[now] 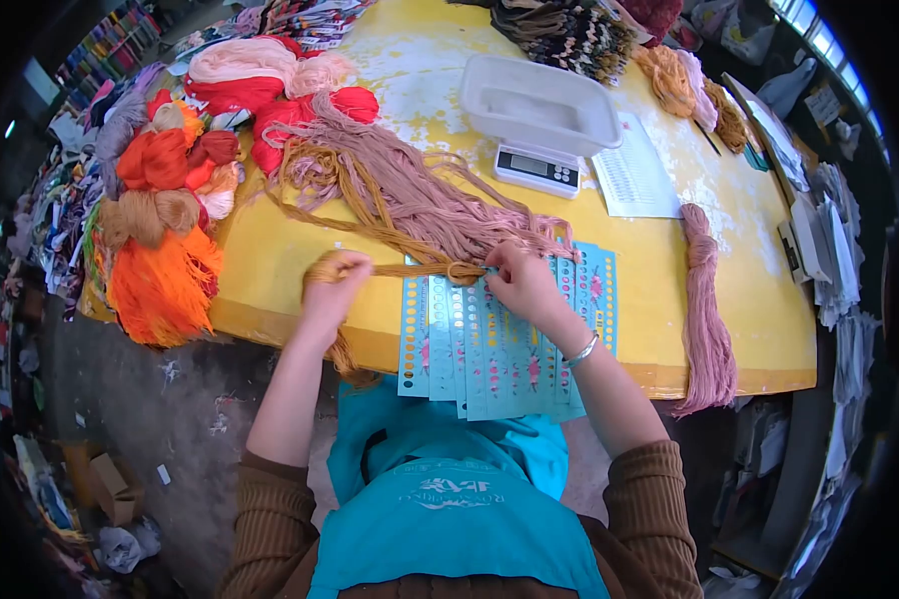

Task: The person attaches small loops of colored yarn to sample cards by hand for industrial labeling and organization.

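My left hand (336,276) is closed around a golden-brown skein of thread (405,270), and a tail of it hangs below the hand past the table edge. The thread stretches across to my right hand (519,280), whose fingers pinch it near a loop. Beneath the right hand lie several turquoise cards (489,359) with rows of holes and pink flower prints, overhanging the front edge. Behind both hands spreads a long heap of dusty-pink thread (410,190), with more golden-brown strands mixed into it.
A white digital scale (537,170) carries a clear plastic tub (539,105). Right of it lie a printed sheet (636,170) and a tied dusty-pink skein (705,299). Orange and red skeins (165,280) pile up on the left of the yellow table (769,329).
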The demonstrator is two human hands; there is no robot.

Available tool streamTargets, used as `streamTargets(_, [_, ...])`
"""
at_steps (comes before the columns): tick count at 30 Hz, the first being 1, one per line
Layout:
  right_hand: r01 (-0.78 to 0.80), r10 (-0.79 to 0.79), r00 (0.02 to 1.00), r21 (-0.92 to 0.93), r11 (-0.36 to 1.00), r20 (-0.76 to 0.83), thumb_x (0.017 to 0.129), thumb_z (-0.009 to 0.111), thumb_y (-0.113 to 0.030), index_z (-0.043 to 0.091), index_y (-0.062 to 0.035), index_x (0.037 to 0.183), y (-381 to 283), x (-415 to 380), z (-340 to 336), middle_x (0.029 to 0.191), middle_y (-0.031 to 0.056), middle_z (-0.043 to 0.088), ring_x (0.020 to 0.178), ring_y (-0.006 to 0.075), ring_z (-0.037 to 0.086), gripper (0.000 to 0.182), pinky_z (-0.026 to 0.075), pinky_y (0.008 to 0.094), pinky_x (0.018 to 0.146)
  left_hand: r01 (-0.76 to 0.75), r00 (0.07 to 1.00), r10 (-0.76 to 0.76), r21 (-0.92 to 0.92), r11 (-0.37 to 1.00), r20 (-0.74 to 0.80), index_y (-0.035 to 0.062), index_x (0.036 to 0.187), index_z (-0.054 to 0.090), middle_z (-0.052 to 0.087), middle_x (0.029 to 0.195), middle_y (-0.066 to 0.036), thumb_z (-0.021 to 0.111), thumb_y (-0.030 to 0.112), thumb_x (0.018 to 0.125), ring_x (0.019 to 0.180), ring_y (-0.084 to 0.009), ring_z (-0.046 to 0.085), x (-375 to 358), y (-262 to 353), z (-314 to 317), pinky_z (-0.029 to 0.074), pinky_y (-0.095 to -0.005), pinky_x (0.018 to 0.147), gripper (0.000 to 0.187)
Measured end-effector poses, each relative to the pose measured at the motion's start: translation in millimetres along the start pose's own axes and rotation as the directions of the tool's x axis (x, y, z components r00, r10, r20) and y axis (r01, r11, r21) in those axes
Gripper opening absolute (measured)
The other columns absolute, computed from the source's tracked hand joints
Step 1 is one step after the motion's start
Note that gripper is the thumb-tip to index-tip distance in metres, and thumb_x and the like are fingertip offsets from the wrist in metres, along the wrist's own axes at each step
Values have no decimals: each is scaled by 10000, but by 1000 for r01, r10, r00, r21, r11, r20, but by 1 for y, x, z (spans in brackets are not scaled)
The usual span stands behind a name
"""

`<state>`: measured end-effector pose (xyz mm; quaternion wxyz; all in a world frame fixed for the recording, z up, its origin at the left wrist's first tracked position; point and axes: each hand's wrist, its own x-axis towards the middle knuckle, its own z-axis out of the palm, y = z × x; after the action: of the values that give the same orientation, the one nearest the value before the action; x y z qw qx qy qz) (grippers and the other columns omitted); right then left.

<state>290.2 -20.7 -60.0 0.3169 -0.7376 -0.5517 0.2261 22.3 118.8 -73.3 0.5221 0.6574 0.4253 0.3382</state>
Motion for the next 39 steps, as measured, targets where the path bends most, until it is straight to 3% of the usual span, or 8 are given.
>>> streamTargets(3, [163,-171,983,-107,981,-68,767,637,-117,576,-67,918,-2,-2,3,795,127,641,705,317,644,170,511,430,623,-355,935,320,466,810,156,53,1020,629,593,995,-81,722,109,788,914,-236,608,-8,13,18,475,-336,825,256])
streamTargets(11, [300,-353,925,-302,905,-139,746,632,-96,584,-61,852,6,9,17,796,138,603,677,351,616,122,509,444,602,-279,956,167,580,765,240,61,907,553,543,999,-112,667,146,838,891,-310,584,6,1,28,466,-404,781,158])
streamTargets(17, [123,-110,991,191,974,-75,764,624,-31,571,-36,859,15,6,10,763,100,601,614,198,596,109,485,334,573,-208,968,80,582,786,237,74,931,542,582,913,-126,552,247,934,839,-300,594,9,5,33,468,-405,755,173])
streamTargets(21, [-33,66,997,647,762,-27,786,603,-33,537,-33,904,28,8,13,738,102,589,612,168,558,135,473,295,601,-110,955,-65,548,829,289,74,943,543,604,844,-124,544,289,940,817,-301,598,14,8,40,469,-395,750,215])
streamTargets(28, [222,-265,946,-219,950,-189,747,612,-111,541,-73,869,1,1,18,798,141,593,649,341,611,146,486,436,569,-127,968,-23,565,816,251,97,926,579,614,800,-123,565,296,928,778,-265,610,32,5,15,473,-392,725,200])
streamTargets(30, [225,-271,944,-229,947,-191,744,626,-129,540,-71,876,1,2,19,818,138,590,648,335,612,168,487,430,563,66,985,-158,691,720,71,73,893,580,607,769,-115,599,265,908,740,-256,599,44,1,-18,471,-376,708,194])
streamTargets(34, [234,-288,939,-262,936,-190,736,666,-190,536,-64,889,-3,2,19,846,132,586,651,326,614,237,488,418,555,-310,921,99,556,772,376,63,863,595,587,754,-123,617,258,886,741,-261,591,59,33,-57,469,-365,704,198])
streamTargets(39, [211,-275,945,-308,928,-179,735,678,-221,539,-65,904,-5,2,20,843,129,583,692,320,620,269,489,420,575,-266,934,150,354,897,323,61,868,618,587,728,-50,660,211,868,678,-174,568,138,30,-74,450,-322,625,157])
